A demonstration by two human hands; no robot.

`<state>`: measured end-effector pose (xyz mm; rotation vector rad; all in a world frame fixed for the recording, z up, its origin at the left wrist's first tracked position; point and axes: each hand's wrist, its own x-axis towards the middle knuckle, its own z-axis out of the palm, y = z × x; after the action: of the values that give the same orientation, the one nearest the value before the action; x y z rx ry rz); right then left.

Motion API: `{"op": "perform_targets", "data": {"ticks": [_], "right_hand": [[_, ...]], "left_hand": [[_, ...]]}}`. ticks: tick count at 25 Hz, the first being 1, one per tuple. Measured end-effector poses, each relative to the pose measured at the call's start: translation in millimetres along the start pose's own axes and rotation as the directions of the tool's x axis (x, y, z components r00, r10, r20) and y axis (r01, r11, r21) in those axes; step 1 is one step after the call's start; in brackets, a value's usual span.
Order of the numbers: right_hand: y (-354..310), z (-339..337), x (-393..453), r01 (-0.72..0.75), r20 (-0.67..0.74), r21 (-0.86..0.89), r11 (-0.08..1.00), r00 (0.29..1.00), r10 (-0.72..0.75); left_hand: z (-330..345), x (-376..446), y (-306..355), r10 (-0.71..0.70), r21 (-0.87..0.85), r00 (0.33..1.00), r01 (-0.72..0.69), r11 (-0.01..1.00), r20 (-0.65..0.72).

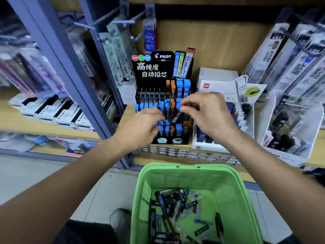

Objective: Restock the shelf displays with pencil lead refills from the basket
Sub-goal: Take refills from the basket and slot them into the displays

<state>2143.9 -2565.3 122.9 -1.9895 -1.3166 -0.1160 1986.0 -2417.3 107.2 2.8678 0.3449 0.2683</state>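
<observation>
Because the black tiered Pilot display stand (165, 110) takes its refills upright in narrow slots, the right hand (209, 111) pinches a slim clear lead refill tube with a dark cap (177, 117) by its upper end between thumb and fingertips, so the lower end hangs free over the middle tier, apparently ready to drop into a gap among the blue-capped and orange-capped tubes. The left hand (142, 127) hovers low at the front left of the stand with fingers loosely curled toward the blue caps; it is motion-blurred, and I cannot tell whether it grips anything or is only steadying the row. The back tier's left slots look unfilled, which suggests much restocking remains. Directly below the shelf edge sits the green slotted plastic basket (228, 180), within easy reach, with many more loose refill tubes scattered on its bottom. Beside the stand on the right, a white cardboard tray of dark refill cases (207, 146) rests on the wooden shelf (219, 44)
</observation>
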Motion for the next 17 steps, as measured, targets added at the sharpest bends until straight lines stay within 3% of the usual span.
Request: {"op": "perform_targets", "data": {"ticks": [4, 17], "right_hand": [[2.1, 24.6, 3.9, 0.173, 0.079, -0.208, 0.963, 0.984, -0.160], [-0.3, 48.7, 4.7, 0.114, 0.152, -0.336, 0.935, 0.986, -0.066]], "left_hand": [[11.0, -9.5, 1.7, 0.065, 0.098, 0.994, -0.074, 0.992, 0.093], [12.9, -17.8, -5.2, 0.071, 0.145, 0.989, -0.089, 0.985, 0.127]]}}
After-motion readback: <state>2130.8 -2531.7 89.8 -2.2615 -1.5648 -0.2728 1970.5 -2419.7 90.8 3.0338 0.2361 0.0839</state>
